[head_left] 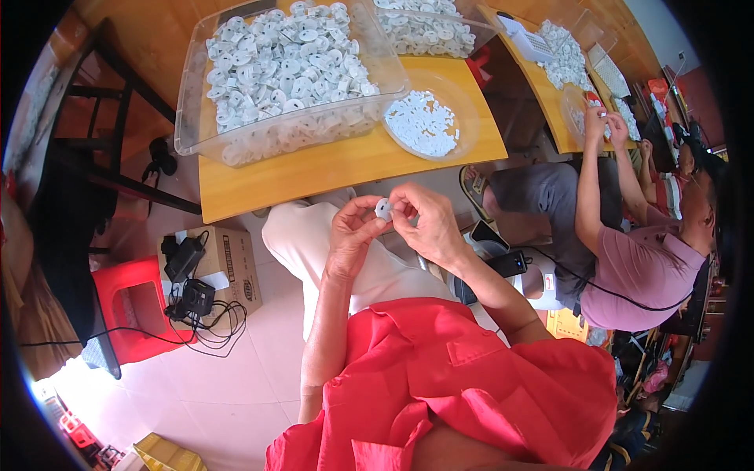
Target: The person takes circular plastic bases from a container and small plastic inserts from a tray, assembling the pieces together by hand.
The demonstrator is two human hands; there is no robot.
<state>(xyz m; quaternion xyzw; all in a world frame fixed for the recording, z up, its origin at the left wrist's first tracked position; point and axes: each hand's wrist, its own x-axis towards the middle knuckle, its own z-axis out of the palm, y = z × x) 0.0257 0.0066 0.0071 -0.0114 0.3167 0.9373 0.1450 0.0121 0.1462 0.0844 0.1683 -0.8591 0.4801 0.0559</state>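
Observation:
Above my lap, a small round white plastic piece (pixel 382 209) with dark holes is held between my two hands. My left hand (pixel 355 234) pinches its left edge between thumb and fingers. From the other side, my right hand (pixel 428 224) has its fingertips closed at the piece's right edge; whether they also hold a smaller part cannot be made out. Beyond my hands, a clear plastic bin (pixel 314 125) heaped with similar round white pieces stands on the wooden table (pixel 259 184). Right of it sits a round clear tray (pixel 469 129) of small white parts.
Another clear bin (pixel 479 23) of white pieces stands behind the tray. At right, a co-worker (pixel 644 267) handles small parts at a second table (pixel 542 102). A red stool (pixel 129 314), a cardboard box (pixel 239 267) and black adapters with cables (pixel 196 297) are at lower left.

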